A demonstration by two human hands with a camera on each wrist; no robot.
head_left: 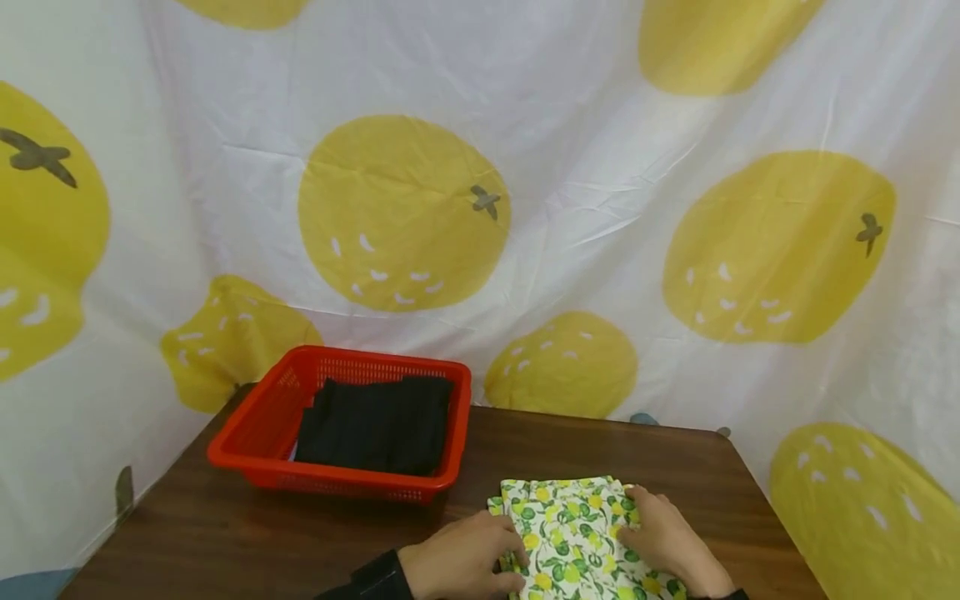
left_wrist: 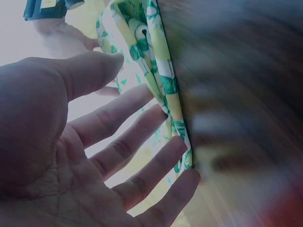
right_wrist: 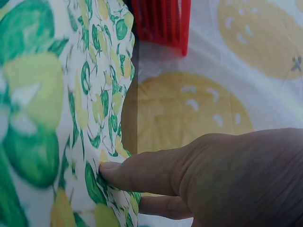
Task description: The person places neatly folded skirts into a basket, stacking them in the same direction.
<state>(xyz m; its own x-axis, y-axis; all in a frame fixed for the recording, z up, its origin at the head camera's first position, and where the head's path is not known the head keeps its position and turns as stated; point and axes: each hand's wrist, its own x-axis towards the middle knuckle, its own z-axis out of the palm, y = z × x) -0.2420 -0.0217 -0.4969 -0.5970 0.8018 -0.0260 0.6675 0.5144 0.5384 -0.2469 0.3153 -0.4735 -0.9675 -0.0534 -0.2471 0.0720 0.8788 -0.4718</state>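
A folded white cloth (head_left: pixel 566 533) with a yellow lemon and green leaf print lies on the table, several layers showing along its edge in the left wrist view. My left hand (head_left: pixel 468 557) is at its left side. In the left wrist view, the left fingers (left_wrist: pixel 137 142) are spread and nearly straight, their tips at the folded edge, with the thumb apart. On the opposite side, my right hand (head_left: pixel 667 537) touches the cloth's right edge. The right thumb (right_wrist: pixel 142 172) rests on the printed surface, while a finger beside it goes out of sight behind the edge.
A red plastic basket (head_left: pixel 262 461) stands at the back left of the dark wooden table (head_left: pixel 202 529). Folded black cloth (head_left: pixel 375 425) lies inside it. Behind the table hangs a white curtain (head_left: pixel 570 167) printed with large yellow fruit.
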